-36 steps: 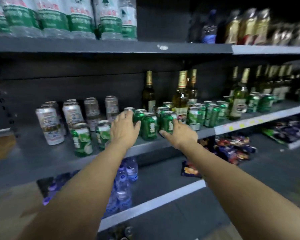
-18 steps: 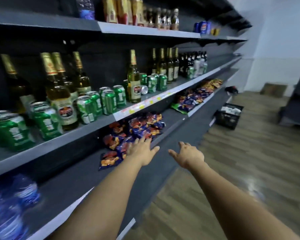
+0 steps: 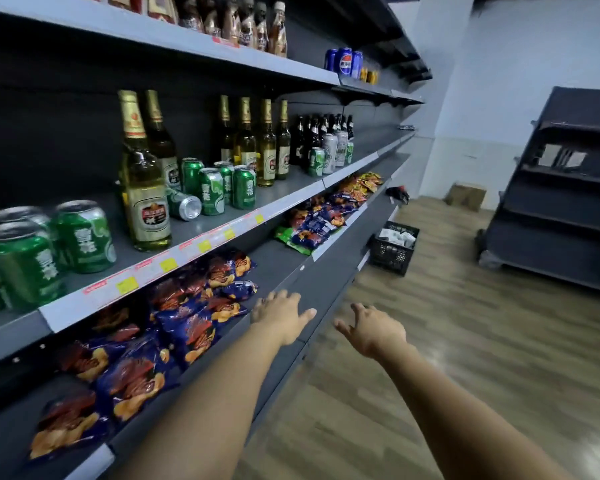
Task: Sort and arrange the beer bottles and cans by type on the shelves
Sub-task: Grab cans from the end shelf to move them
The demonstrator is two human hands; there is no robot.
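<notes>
I see my left hand [image 3: 281,315] and right hand [image 3: 373,329] both spread wide, holding nothing, over the snack shelf's [image 3: 291,268] front edge. Green beer cans [image 3: 219,188] and gold-necked beer bottles [image 3: 142,174] stand mixed on the middle shelf [image 3: 222,233], one can [image 3: 184,205] lying on its side beside the nearest bottle.

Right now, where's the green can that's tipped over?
In the head view, the tipped green can lies on its side on the middle shelf, between the tall gold-foil glass bottle and the upright green cans.

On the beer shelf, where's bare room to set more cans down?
Bare shelf runs right of the tall silver cans. A smaller gap lies between the nearest green cans and the front bottle. It is crowded around the tipped can and the upright green cans.
</notes>
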